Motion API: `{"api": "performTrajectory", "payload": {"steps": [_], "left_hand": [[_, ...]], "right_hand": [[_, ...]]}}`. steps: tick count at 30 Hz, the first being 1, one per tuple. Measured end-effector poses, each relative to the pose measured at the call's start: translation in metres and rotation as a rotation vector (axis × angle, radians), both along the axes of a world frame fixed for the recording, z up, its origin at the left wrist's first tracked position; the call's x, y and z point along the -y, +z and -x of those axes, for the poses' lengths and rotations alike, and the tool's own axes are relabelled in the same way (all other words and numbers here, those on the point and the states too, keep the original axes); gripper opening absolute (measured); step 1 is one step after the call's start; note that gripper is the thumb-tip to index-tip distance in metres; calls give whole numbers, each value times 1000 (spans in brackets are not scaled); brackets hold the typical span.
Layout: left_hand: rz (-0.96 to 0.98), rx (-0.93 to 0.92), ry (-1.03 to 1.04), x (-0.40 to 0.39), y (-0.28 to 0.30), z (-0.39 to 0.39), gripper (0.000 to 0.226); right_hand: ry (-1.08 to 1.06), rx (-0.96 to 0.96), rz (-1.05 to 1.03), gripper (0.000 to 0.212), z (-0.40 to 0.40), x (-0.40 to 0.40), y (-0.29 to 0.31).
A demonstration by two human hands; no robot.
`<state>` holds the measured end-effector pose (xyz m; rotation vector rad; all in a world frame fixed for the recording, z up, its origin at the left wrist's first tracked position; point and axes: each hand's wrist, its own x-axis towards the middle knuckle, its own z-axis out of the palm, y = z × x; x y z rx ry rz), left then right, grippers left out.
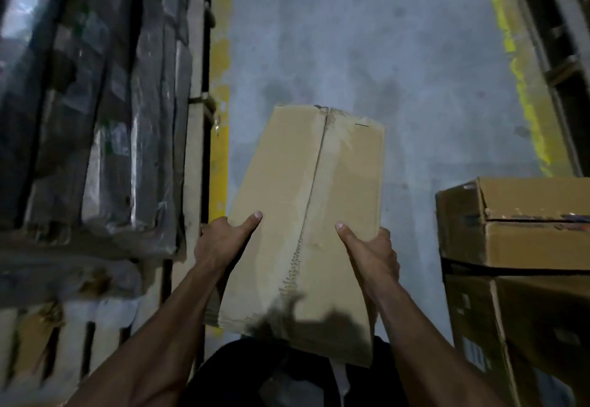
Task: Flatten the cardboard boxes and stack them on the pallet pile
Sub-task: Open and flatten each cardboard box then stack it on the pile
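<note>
Between the 2 yellow painted floor lines [220,93], over the grey concrete floor [367,55], a person is holding a flattened brown cardboard box [306,215] out in front of the body. It is lying tilted, its far end pointing away down the aisle and its near end reaching back toward the person's dark clothing [242,374]. A rough seam is running lengthwise down its upper face.

The left hand [223,240] is gripping the box's left edge, thumb lying across the top face and fingers wrapping out of sight underneath. The right hand [370,253] is doing the same at the right edge, thumb pressing on top near the seam and fingers curling round the side. Both bare forearms are stretching forward from the bottom of the view.

To the left, dark bundles wrapped in shiny plastic film [95,119] are sitting stacked beside the nearer yellow line, with pale wooden boards [194,119] showing at their edge. To the right, 2 brown cardboard cartons [523,240] are standing one on top of the other, still in their box shape, well apart from the held box. At the far right, dark racking [562,55] is running along behind the other yellow line. Motion blur is softening the left side.
</note>
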<state>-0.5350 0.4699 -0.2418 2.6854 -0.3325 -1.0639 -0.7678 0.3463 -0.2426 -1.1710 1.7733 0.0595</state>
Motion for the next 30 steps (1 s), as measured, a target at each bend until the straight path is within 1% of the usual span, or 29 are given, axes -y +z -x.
{"api": "performTrajectory", "payload": {"steps": [3, 6, 8, 12, 17, 20, 21, 25, 28, 30], "left_hand": [[1, -15, 53, -15, -32, 6, 107], [14, -26, 112, -27, -68, 10, 96], [27, -21, 130, -34, -93, 10, 85], [123, -24, 184, -45, -142, 10, 66], [155, -2, 179, -47, -207, 3, 66], [169, -7, 172, -48, -245, -2, 79], [170, -6, 170, -50, -256, -2, 79], [180, -50, 166, -67, -300, 5, 59], [217, -37, 132, -80, -320, 13, 60], [267, -20, 123, -83, -325, 14, 62]], "right_hand": [[62, -19, -5, 96, -2, -4, -32], [78, -21, 11, 95, -5, -6, -65], [85, -23, 20, 95, -7, -8, -88], [83, -22, 63, 97, -15, -16, -134], [66, -4, 122, 101, -25, -20, -197], [51, 2, 146, 98, -29, -26, -235], [44, 4, 151, 97, -29, -30, -246], [37, 2, 151, 92, -25, -51, -285], [18, -21, 198, 91, -22, -62, -302], [20, -12, 228, 95, -23, -63, -306]]}}
